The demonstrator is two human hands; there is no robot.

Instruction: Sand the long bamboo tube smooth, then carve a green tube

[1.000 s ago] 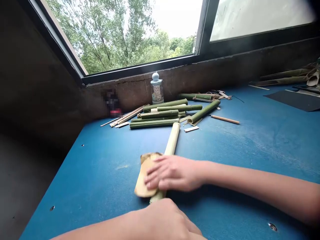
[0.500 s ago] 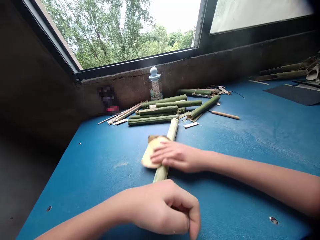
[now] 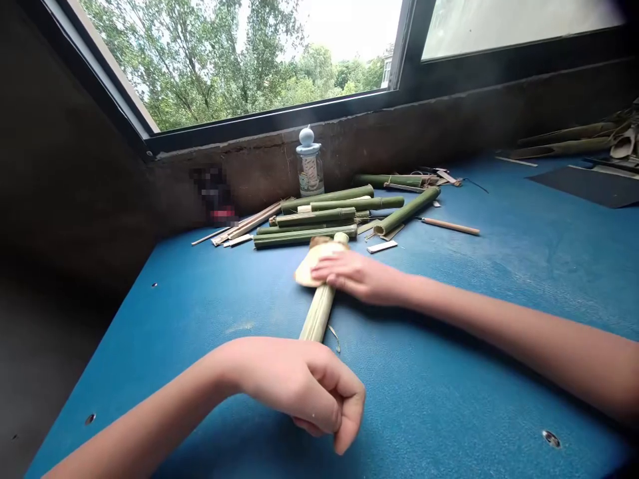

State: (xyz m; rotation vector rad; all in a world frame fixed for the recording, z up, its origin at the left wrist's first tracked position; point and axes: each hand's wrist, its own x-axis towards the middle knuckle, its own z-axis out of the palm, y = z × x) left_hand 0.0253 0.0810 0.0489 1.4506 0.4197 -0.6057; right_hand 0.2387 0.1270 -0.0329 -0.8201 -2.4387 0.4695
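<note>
A pale peeled bamboo stick [image 3: 317,313] lies on the blue table [image 3: 474,332], pointing away from me. My left hand [image 3: 299,386] is closed in a fist around its near end. My right hand [image 3: 357,276] reaches far out and presses a tan curved pad [image 3: 307,269] over the stick near its far end, with the fingers curled over the pad. A thin curled shaving [image 3: 334,336] lies beside the stick.
A pile of green bamboo pieces [image 3: 319,219] and thin pale strips [image 3: 244,229] lies just beyond the stick, under the window ledge. A small glass bottle [image 3: 310,163] stands behind the pile. A thin wooden stick [image 3: 449,227], a dark sheet [image 3: 594,186] and more bamboo [image 3: 564,148] lie to the right.
My right hand has slid the tan pad along the stick away from me, from close to my left hand to near the far end. My left hand stays closed on the near end.
</note>
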